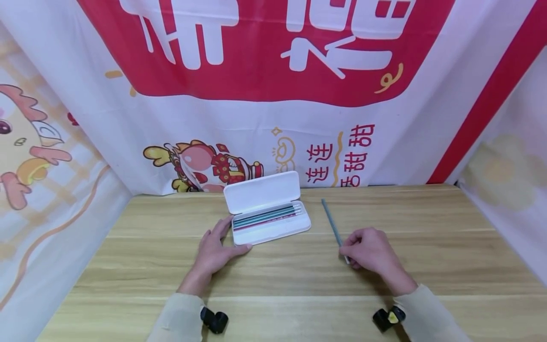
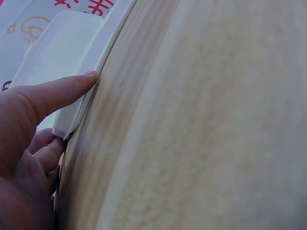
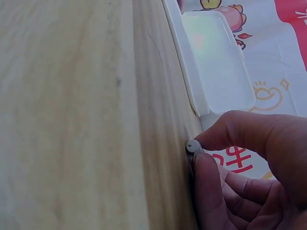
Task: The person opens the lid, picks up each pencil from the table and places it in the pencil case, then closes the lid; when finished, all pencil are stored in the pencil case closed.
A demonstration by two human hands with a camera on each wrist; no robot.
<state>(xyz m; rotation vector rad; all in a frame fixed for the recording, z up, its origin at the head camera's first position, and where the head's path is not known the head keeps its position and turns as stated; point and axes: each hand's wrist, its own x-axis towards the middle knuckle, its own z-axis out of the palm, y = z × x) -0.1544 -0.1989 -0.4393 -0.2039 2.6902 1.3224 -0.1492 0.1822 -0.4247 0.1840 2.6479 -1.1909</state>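
Note:
A white pencil case (image 1: 273, 231) lies on the table with its lid (image 1: 262, 191) raised at the back. Inside, along the hinge side, are several pencils (image 1: 267, 217), dark green and one reddish. My left hand (image 1: 215, 251) holds the case at its left end, thumb on the front edge, fingers along the left side; the left wrist view shows the thumb (image 2: 64, 96) against the white rim. To the right of the case, my right hand (image 1: 371, 251) pinches a green pencil (image 1: 331, 218) near its white end (image 3: 193, 146), between thumb and forefinger. That pencil lies slanted, its far end pointing away from me.
The wooden table (image 1: 282, 294) ends at a hanging white and red printed cloth (image 1: 256, 118) just behind the case. More printed cloth (image 1: 55, 156) hangs at the left side, and another at the right. Small black cameras sit on both wrists.

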